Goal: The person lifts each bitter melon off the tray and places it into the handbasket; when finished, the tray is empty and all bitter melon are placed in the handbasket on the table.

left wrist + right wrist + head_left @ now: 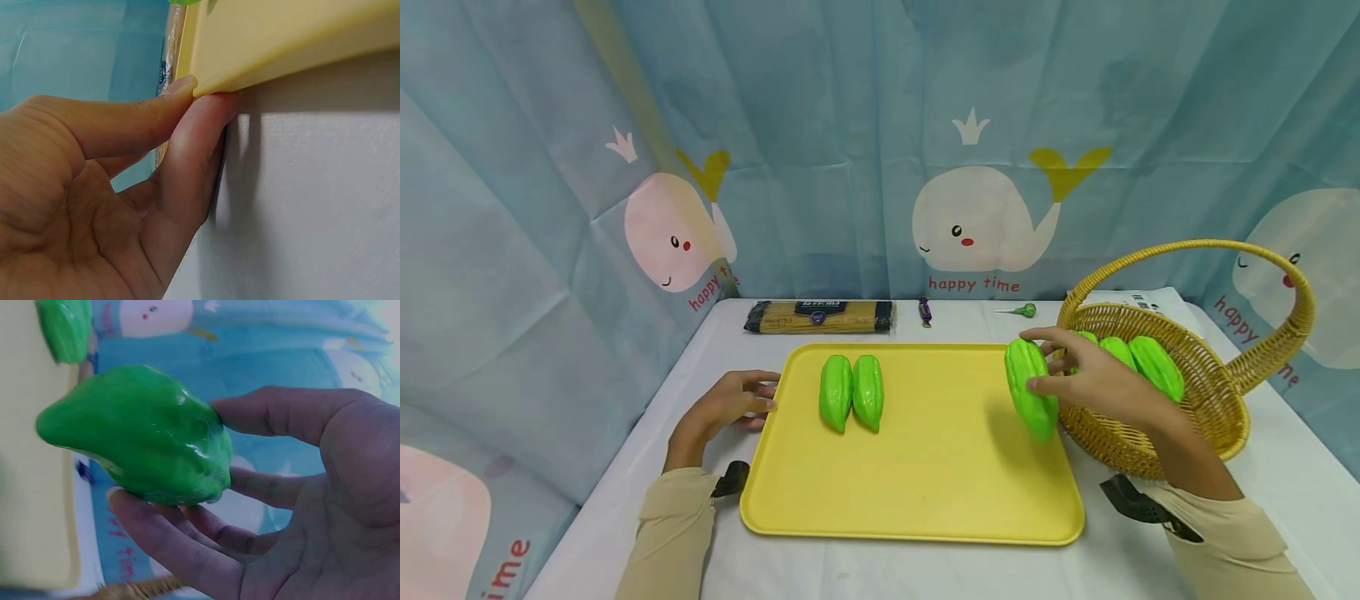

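My right hand (1101, 379) holds a green star fruit (1026, 379) over the right side of the yellow tray (925, 492). In the right wrist view, the thumb is on one side of this glossy, ridged fruit and the fingers on the other, with its pointed end facing away from the palm. At the tray's left edge, my left hand (733, 402) pinches the rim between thumb and finger, as the left wrist view shows. Two more star fruits, a left one (836, 393) and a right one (868, 392), lie side by side on the tray's upper left.
A wicker basket (1206, 425) with a tall handle stands right of the tray, several green star fruits inside. Behind the tray lie a spaghetti pack (817, 317), a purple-wrapped candy (925, 312) and a small green-handled tool (1024, 310). A whale-print curtain (850, 208) hangs behind the table.
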A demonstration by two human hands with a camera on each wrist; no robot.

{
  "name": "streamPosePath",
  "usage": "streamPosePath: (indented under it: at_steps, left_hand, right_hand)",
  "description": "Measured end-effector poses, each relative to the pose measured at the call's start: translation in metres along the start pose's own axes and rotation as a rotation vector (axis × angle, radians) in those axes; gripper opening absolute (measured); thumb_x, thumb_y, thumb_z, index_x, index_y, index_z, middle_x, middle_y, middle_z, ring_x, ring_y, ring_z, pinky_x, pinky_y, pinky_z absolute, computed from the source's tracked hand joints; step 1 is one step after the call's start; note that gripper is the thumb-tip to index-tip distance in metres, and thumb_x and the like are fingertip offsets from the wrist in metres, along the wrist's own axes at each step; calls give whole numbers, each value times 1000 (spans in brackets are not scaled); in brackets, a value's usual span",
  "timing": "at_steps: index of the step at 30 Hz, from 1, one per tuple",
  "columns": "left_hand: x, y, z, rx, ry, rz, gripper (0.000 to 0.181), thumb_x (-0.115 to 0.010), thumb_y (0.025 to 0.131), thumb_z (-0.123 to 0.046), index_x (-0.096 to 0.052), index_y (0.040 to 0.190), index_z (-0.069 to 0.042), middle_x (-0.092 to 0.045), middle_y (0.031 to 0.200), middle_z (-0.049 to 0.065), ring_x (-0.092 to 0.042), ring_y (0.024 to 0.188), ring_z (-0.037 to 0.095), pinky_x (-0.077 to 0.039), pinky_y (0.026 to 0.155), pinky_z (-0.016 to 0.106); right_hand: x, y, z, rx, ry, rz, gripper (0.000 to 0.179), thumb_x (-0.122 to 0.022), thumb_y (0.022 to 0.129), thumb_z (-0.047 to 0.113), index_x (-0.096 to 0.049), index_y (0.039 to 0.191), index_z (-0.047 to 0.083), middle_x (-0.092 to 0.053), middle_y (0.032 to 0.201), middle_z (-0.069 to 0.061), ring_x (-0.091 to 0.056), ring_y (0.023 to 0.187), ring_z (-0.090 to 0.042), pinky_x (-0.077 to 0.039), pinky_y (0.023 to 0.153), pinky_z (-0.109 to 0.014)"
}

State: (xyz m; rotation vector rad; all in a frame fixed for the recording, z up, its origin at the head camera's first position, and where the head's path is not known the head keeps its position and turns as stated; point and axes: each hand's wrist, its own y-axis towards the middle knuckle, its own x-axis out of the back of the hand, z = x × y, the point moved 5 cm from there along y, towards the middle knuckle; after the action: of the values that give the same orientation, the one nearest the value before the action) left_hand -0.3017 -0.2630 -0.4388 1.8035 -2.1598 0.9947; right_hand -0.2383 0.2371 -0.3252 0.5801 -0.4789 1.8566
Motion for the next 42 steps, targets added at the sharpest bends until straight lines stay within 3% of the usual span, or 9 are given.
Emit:
streamPosePath:
  at_steps: [9,13,20,33,42]
  left_hand:
    - [-1,0,-2,0,-7,10,65,-74,99,-11,-47,158,-4,-61,140,22,-65,86,18,-60,73,29]
    - [-1,0,-2,10,-15,13,64,-73,100,-11,-47,158,-5,-61,139,21,-66,83,17,-61,73,29]
    - [0,1,-2,17,-4,1,65,-74,99,-12,-48,158,-6,-61,139,20,-67,85,16,-62,74,29]
    - [-1,-2,-3,4,6,10,64,-73,100,-12,-48,158,-5,-61,137,21,-65,82,17,-60,72,29]
    - [0,-2,-3,15,14,-2,65,-74,99,-12,-48,158,-5,-62,137,21,-66,83,17,-61,73,29]
  right_hand:
    - [37,-24,-11,22,-86,-48,67,-73,100,28,-43,159,17,-49,148,-17,-55,125,-41,-59,75,-40]
    - [52,-32,-17,27,-116,-63,65,-74,100,27,-44,157,19,-43,154,-14,-52,126,-39,-57,81,-39]
    - [73,-40,-34,-7,-114,-77,70,-70,103,26,-34,162,14,-35,158,-24,-46,128,-41,-59,76,-35]
    - [87,-33,-68,-148,-157,-96,87,-66,104,37,-17,170,10,-31,154,-38,-50,127,-53,-59,81,-47]
    - [82,-23,-90,-153,-61,-54,78,-69,103,26,-27,166,4,-30,153,-39,-50,130,-53,-63,83,-48]
